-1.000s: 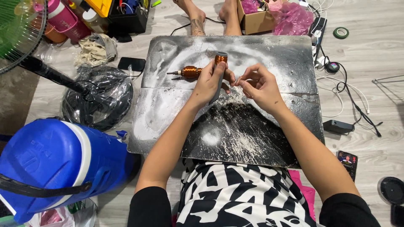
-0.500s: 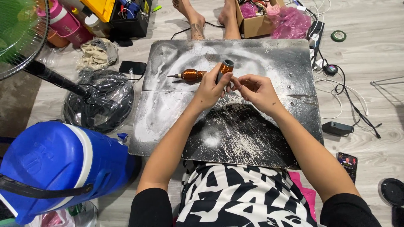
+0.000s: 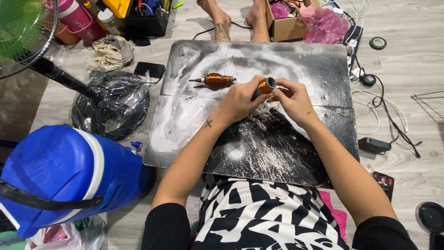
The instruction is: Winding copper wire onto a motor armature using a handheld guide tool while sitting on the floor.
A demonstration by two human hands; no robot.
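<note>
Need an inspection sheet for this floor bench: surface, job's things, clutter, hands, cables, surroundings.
Surface: dark metal sheet on the floor, smeared with white dust.
Job's things: small copper-wound cylinder with grey end held over the sheet; copper-wound rotor on a thin shaft lies apart, left of it.
Clutter: beige rag, cardboard box, pink plastic bag, green tape roll.
Grippers: left hand grips the cylinder; right hand pinches at its end, detail hidden.
Cables: white and black leads right of the sheet, with a black adapter.
Surroundings: blue cooler, fan base wrapped in black plastic, another person's bare feet.
</note>
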